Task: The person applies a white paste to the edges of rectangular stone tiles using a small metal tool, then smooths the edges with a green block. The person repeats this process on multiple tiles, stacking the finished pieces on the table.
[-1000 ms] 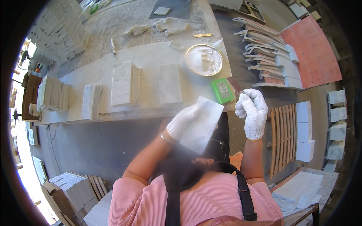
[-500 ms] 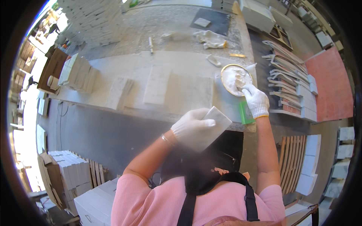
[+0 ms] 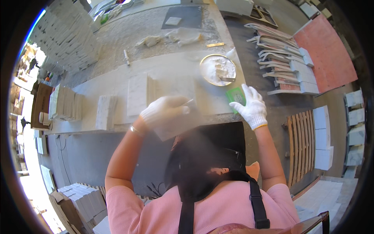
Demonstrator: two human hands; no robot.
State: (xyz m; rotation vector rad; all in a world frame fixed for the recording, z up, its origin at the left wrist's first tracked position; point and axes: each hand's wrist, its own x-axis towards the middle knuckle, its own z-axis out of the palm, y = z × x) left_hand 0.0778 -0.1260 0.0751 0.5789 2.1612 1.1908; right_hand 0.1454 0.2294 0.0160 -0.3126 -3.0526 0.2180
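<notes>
Both of my hands wear white knit gloves. My left hand [image 3: 165, 112] is closed on a thin pale stone tile [image 3: 168, 134], tilted over the bench's front edge and partly blurred. My right hand [image 3: 252, 107], thumb and fingers apart, reaches over a green rectangular block [image 3: 235, 97] at the bench's right edge; the thumb lies at its near side. Just beyond sits a round gold-rimmed bowl [image 3: 214, 62] of white powder or paste. A small flat metal scraper [image 3: 227, 79] rests in it.
Pale tiles stand and lie on the bench, including a marbled tile [image 3: 106, 112] and a tile stack [image 3: 138, 93]. Farther back are a marker [image 3: 126, 57], crumpled gloves [image 3: 183, 36] and a dark mat [image 3: 187, 13]. Right of the bench stands a slatted wooden pallet [image 3: 300, 148].
My right hand has let go of the scraper in the bowl and moved nearer, to the green block. My left hand has carried the tile leftward. The whole view has shifted.
</notes>
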